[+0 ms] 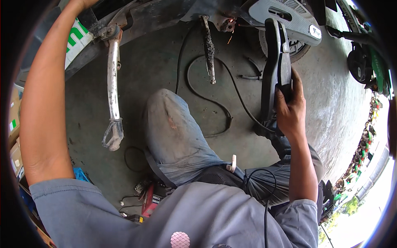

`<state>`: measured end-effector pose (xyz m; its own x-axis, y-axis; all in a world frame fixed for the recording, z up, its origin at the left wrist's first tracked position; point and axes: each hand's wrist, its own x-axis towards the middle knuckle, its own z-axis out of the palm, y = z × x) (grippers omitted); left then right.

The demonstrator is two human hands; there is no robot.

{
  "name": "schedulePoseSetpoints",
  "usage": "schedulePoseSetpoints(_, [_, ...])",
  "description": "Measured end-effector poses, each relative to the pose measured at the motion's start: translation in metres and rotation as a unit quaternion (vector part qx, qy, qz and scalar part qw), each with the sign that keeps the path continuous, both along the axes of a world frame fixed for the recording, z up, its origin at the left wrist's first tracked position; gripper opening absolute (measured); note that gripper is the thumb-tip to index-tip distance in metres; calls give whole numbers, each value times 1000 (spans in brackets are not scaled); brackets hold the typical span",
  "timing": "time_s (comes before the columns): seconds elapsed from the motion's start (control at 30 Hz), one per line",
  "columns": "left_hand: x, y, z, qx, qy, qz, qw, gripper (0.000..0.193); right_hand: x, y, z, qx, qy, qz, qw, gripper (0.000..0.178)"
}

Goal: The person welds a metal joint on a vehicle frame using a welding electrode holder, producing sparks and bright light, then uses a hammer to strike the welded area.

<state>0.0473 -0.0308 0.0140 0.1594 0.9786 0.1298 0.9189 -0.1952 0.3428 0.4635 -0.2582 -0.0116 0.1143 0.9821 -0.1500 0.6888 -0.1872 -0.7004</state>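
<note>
My right hand (pixel 291 108) is wrapped round a long black shell-like piece (pixel 271 62), held upright on the right; it looks like hard plastic, seen edge-on. Far up at the left, my left arm reaches to the upper edge, where only part of my left hand (pixel 86 2) shows; its fingers are out of sight. A vehicle underside (pixel 153 16) spans the top. From it extend a worn silver metal leg (pixel 113 78) with a wrapped end, and a dark, crusted metal bar (pixel 209 51). Orange sparks and a glow show at a small metal bracket (pixel 228 25).
A black cable (pixel 206 96) snakes over the grey floor (pixel 136 53). A grey panel (pixel 285 18) and part of a wheel (pixel 300 49) stand at upper right. My bent knee (pixel 165 111) is in the middle. A red box (pixel 151 202) and wires lie lower left.
</note>
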Motion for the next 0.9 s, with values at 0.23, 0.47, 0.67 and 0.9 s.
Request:
schedulePoseSetpoints(0.23, [15, -9, 7, 9, 2, -18, 1000, 71, -12, -2, -27, 16, -8, -10, 1000, 60])
schedulePoseSetpoints(0.47, [8, -3, 0, 20, 10, -22, 1000, 69, -17, 2, -36, 26, -23, 7, 999, 60])
schedulePoseSetpoints(0.67, [-2, 8, -5, 3, 24, 0, 1000, 70, -18, 2, -37, 39, -21, 7, 999, 59])
schedulePoseSetpoints(0.9, [-2, 8, -6, 13, 19, -13, 1000, 72, -18, 4, -37, 40, -21, 11, 999, 59])
